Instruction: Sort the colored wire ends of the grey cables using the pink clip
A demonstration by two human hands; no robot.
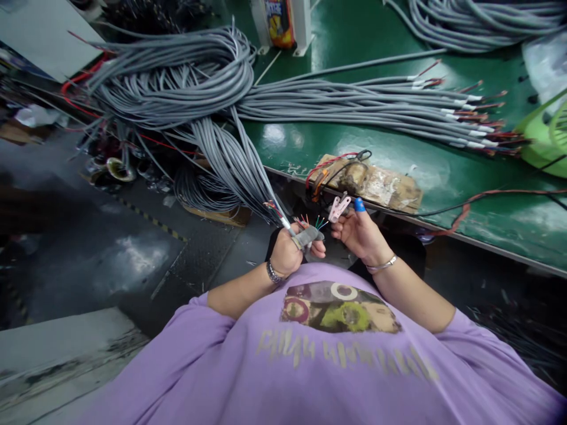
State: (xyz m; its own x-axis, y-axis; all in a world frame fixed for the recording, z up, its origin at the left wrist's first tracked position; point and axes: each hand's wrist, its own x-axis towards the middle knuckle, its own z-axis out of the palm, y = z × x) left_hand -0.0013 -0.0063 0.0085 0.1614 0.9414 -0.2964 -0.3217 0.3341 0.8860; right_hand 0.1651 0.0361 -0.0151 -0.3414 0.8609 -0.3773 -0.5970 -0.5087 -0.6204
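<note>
My left hand [287, 252] is closed around the end of a grey cable [286, 223]. Thin coloured wires [319, 223], green, orange and dark among them, fan out above its fingers. A grey wrap [308, 236] covers the thumb of that hand. Just to the right, my right hand [365, 239] has its thumb raised apart from loosely bent fingers. A blue cover [359, 205] sits on that thumb tip. Beside the fingertips is a pink clip [339, 209], at the front of a worn wooden block [390, 188]; whether the fingers touch it I cannot tell.
Bundled grey cables [177, 82] lie across the green bench [443, 177] and hang over its front edge. Their stripped ends point right, towards a light green fan-like object [543, 133]. Another cable coil [482, 26] lies at the back right. A red-orange packet [280, 23] stands against a white bracket.
</note>
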